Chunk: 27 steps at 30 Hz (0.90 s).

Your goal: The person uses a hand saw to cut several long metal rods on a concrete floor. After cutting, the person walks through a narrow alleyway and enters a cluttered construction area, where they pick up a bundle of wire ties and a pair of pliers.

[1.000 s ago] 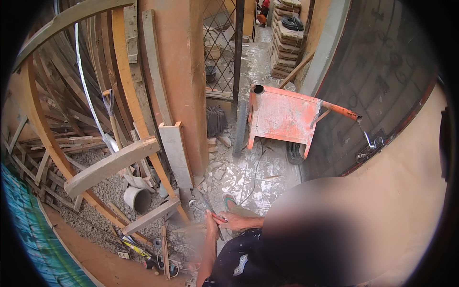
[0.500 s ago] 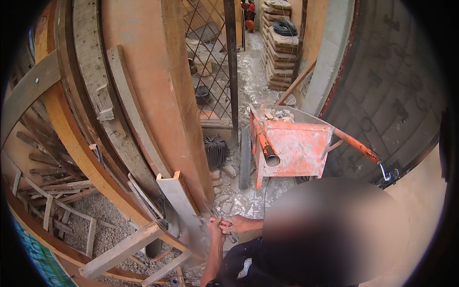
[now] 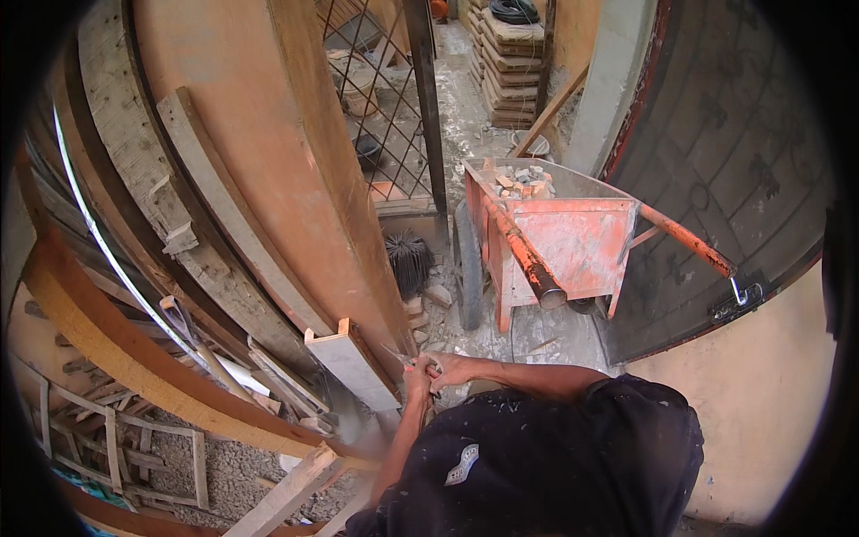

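My left hand and my right hand meet at the lower middle, both closed on a red-handled tool whose thin metal end points up and left. Its exact kind is hard to make out. Just left of it stands a short grey board with wooden sides, against an orange pillar. Rubble and a bundle of dark wires lie at the pillar's foot. My dark shirt fills the lower centre.
An orange wheelbarrow holding broken pieces stands ahead. Stacked bags line the passage beside a lattice grille. A dark metal gate is at right. Planks, a shovel and gravel are at left.
The view has shifted, showing more pillar and the rubble inside the wheelbarrow. My hands remain together on the tool, now slightly higher in the picture.
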Each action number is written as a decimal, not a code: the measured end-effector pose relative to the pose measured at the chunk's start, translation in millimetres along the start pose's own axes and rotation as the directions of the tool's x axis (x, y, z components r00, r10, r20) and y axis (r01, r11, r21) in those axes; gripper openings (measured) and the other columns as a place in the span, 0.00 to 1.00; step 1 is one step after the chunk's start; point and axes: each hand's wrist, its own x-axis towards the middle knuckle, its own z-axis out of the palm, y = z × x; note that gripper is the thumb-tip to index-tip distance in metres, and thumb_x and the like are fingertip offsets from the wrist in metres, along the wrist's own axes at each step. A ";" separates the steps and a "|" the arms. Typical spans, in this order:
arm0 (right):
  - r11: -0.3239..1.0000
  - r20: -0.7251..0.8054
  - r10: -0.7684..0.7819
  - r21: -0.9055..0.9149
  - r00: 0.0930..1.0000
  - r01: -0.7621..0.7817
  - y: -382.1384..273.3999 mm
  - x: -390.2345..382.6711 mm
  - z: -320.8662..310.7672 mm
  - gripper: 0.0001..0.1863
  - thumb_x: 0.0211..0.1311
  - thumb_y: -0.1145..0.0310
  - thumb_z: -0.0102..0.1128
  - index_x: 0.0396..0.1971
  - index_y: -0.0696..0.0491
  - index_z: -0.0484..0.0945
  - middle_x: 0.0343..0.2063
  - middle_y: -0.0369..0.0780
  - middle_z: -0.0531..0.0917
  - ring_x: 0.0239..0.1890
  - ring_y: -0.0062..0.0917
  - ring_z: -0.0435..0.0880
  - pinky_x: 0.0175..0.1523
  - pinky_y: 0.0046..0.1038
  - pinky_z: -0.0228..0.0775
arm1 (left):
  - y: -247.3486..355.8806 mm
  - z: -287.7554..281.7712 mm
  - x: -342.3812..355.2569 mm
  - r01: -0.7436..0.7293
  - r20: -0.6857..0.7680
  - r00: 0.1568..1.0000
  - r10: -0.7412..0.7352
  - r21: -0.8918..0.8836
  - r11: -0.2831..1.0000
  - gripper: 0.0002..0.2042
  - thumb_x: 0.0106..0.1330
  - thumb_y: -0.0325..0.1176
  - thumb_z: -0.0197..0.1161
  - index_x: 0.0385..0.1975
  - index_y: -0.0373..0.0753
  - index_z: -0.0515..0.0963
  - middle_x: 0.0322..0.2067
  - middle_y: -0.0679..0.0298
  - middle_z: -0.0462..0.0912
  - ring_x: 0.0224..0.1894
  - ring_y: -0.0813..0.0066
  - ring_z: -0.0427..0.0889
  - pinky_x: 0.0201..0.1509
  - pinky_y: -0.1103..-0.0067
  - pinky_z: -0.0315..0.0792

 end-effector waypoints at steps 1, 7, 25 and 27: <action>0.996 0.097 0.084 0.024 0.992 -0.086 0.0 6.2 -2.1 0.37 0.42 0.60 0.68 0.54 0.60 0.68 0.38 0.46 0.81 0.40 0.32 0.81 0.44 0.33 0.73 | 5.6 2.2 -1.8 -0.044 -0.004 0.999 0.045 0.067 0.997 0.17 0.68 0.45 0.53 0.23 0.38 0.72 0.13 0.66 0.71 0.15 0.75 0.70 0.19 0.77 0.64; 0.934 0.227 0.282 0.157 0.932 -0.320 -17.9 37.2 28.7 0.15 0.47 0.66 0.63 0.33 0.59 0.77 0.24 0.41 0.80 0.28 0.26 0.80 0.31 0.30 0.70 | -15.3 -56.6 36.8 -0.133 0.037 0.990 0.133 0.499 0.857 0.27 0.62 0.59 0.57 0.25 0.33 0.73 0.20 0.62 0.75 0.22 0.75 0.73 0.25 0.76 0.67; 0.753 -0.670 0.573 0.203 0.472 -0.626 349.7 219.8 -65.3 0.26 0.69 0.45 0.44 0.36 0.55 0.77 0.27 0.37 0.79 0.27 0.22 0.75 0.30 0.28 0.66 | 23.7 -115.4 33.0 0.299 -0.085 0.941 -0.329 0.669 0.681 0.24 0.59 0.52 0.64 0.26 0.30 0.77 0.19 0.62 0.75 0.23 0.72 0.74 0.29 0.72 0.69; 0.619 -0.351 0.782 0.530 0.514 -0.580 286.1 280.8 -82.9 0.22 0.70 0.50 0.46 0.38 0.56 0.77 0.29 0.41 0.81 0.32 0.30 0.78 0.36 0.31 0.69 | 67.3 -92.9 24.7 0.374 -0.232 0.927 -0.294 0.555 0.743 0.24 0.58 0.52 0.64 0.26 0.30 0.77 0.19 0.63 0.75 0.22 0.73 0.73 0.28 0.73 0.68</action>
